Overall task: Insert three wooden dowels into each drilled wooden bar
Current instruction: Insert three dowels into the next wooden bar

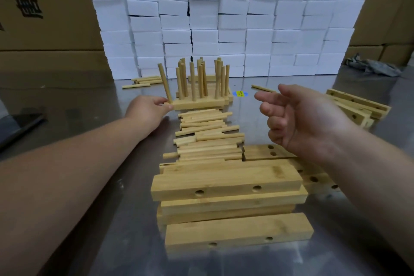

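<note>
My left hand (149,108) grips the left end of a drilled wooden bar (199,103) lying flat on the metal table. One dowel (165,83) stands tilted in that bar's left hole, right by my fingers. Behind it stand several bars with upright dowels (201,78). Between me and that bar lies a loose pile of dowels (208,136). Nearest me is a stack of drilled bars (226,182) with holes facing me. My right hand (298,119) hovers above the table to the right, fingers curled, holding nothing.
More drilled bars (356,105) lie at the right, others (313,177) under my right wrist. A few loose dowels (143,82) lie at the back left. A wall of white foam blocks (224,18) and cardboard boxes (44,18) close the back. A dark object (18,125) sits at the left edge.
</note>
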A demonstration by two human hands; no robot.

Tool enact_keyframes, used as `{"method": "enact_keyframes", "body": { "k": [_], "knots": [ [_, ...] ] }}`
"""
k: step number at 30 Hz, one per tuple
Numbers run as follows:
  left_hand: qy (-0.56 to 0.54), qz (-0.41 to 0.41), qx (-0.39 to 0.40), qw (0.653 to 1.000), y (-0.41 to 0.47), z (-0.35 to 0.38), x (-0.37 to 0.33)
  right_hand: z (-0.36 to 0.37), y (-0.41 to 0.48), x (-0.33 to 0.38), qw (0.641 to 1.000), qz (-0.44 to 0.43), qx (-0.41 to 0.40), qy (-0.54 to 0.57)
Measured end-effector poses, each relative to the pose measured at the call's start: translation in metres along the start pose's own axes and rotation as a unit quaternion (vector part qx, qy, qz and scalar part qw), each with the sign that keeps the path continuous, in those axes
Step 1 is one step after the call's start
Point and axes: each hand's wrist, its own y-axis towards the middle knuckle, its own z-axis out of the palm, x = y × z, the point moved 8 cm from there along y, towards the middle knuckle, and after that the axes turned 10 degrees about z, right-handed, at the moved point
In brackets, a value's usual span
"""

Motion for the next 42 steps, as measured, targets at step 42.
{"method": "enact_keyframes", "body": {
  "k": [42],
  "knots": [
    [0.253, 0.106, 0.064, 0.959, 0.049, 0.04, -0.019, 0.005, -0.001, 0.004, 0.995, -0.052, -0.007, -0.086]
  ]
}}
